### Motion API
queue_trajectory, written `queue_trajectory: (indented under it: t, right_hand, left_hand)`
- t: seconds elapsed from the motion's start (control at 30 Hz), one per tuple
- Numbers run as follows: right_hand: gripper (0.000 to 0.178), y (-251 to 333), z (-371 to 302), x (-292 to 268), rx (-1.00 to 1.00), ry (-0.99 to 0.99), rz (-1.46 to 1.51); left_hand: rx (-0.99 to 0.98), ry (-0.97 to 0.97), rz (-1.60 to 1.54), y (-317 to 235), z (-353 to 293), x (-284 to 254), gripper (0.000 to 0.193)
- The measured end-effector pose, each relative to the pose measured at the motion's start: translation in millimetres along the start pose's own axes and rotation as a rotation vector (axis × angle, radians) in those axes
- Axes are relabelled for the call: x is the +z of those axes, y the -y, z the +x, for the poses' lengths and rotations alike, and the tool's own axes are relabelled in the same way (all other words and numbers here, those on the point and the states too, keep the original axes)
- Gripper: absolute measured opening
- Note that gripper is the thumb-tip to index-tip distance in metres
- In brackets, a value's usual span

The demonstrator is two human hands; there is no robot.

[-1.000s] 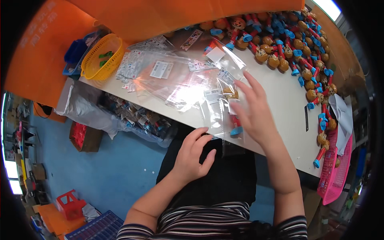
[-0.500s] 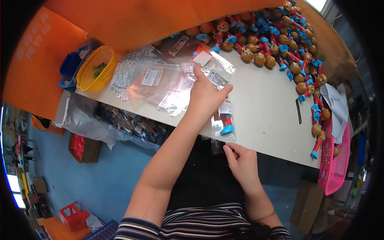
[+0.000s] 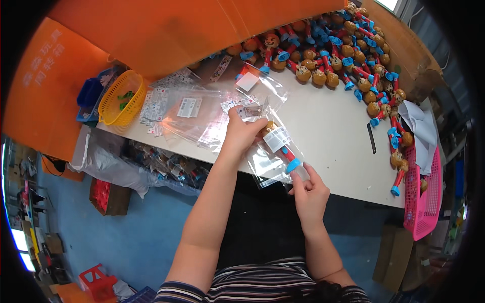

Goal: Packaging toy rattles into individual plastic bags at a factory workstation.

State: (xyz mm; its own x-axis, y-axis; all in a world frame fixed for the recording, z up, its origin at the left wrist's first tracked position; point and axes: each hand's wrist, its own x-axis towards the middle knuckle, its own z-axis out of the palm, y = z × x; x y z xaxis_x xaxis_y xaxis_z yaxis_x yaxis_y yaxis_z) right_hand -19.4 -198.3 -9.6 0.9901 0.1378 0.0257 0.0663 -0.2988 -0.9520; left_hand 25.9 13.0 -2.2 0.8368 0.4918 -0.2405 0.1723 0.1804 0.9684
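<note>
A clear plastic bag (image 3: 265, 169) with a white label (image 3: 277, 138) lies across the front edge of the table, tilted. Inside it is a toy figure (image 3: 291, 162) with a round brown head, red body and blue base. My left hand (image 3: 239, 132) grips the bag's upper end beside the toy's head, its thumb stretched toward the head. Just beyond its fingers is a small printed card (image 3: 251, 110), apparently in clear wrap. At the toy's blue base, the fingers and thumb of my right hand (image 3: 309, 194) pinch the lower part of the bag.
Flat clear bags (image 3: 189, 107) and small printed packets (image 3: 153, 108) lie to the left, near a yellow basket (image 3: 102, 109). Many loose toy figures (image 3: 331, 63) pile along the back and right. A black strip (image 3: 371, 139) lies before a pink basket (image 3: 418, 217).
The bagged toy has turned, its lower end swinging right and its head coming into view. My left hand has drawn back toward me, and my right hand has risen to the toy's base.
</note>
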Motion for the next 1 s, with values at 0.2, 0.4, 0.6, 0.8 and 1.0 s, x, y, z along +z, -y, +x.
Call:
queue_trajectory:
  t: [0.2, 0.4, 0.6, 0.8, 1.0]
  right_hand:
    - [0.037, -4.9, 2.6, -4.4, 0.054, 0.086, 0.015]
    - [0.037, -16.3, -1.3, -4.9, -0.129, 0.024, -0.156]
    - [0.037, -19.8, -4.5, -2.4, -0.421, -0.111, -0.344]
    - [0.035, -8.4, -7.8, 10.4, -0.394, -0.088, -0.410]
    - [0.035, -7.4, -7.0, 8.1, -0.400, -0.041, -0.480]
  left_hand:
    - [-0.037, 0.023, -0.024, 0.9, -10.4, 0.1, 0.065]
    - [-0.023, 0.077, -0.080, 1.7, -24.1, 0.6, 0.072]
    - [-0.057, 0.102, -0.043, -4.9, -38.5, -0.2, 0.077]
    - [0.149, -0.081, 0.235, 6.2, -58.9, 3.8, 0.084]
    - [0.909, -0.094, 0.682, 34.6, -110.3, -3.3, 0.052]
